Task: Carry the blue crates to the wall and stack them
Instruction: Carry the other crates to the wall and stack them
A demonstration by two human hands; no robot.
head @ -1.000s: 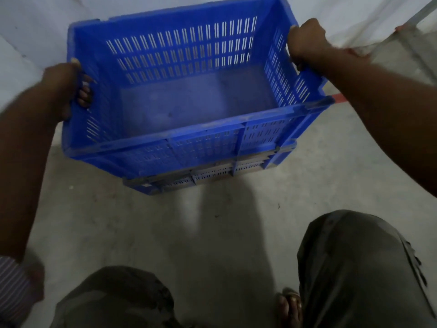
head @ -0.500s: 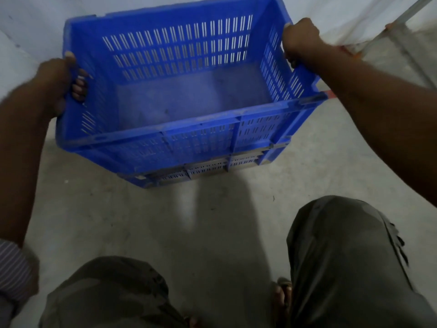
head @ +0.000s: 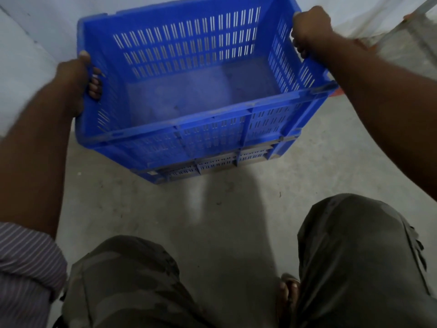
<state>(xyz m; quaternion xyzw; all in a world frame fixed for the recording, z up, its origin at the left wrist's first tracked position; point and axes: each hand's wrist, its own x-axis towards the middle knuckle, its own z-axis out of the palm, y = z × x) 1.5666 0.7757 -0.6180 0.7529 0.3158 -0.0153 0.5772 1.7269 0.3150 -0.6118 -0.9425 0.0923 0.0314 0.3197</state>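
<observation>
Nearest the camera are two bent legs in olive camouflage trousers [head: 123, 280], a striped sleeve [head: 26, 261] rolled up on the left arm, and the toes of a sandalled foot [head: 289, 292] beside the right knee. Bare grey concrete floor [head: 189, 209] lies ahead of them, crossed by the person's shadow.

Past that, both forearms reach out to a blue slotted crate [head: 201, 138]. It is empty, its open top facing the camera. The left grip [head: 73, 81] is curled round the crate's left end wall, with fingers [head: 95, 84] showing inside through the handle slot. The right grip [head: 309, 29] is clenched over the top rim of the right end wall.

Directly under this crate sits a second blue crate [head: 220, 163]; only its near rim and a strip of its dusty, slotted front show. Whether the upper crate already sits fully on the lower one cannot be told.

Behind the pair stands a pale wall [head: 35, 31], with the crates close against it. At far right a small red object [head: 338, 91] peeks out from behind the upper crate's corner.
</observation>
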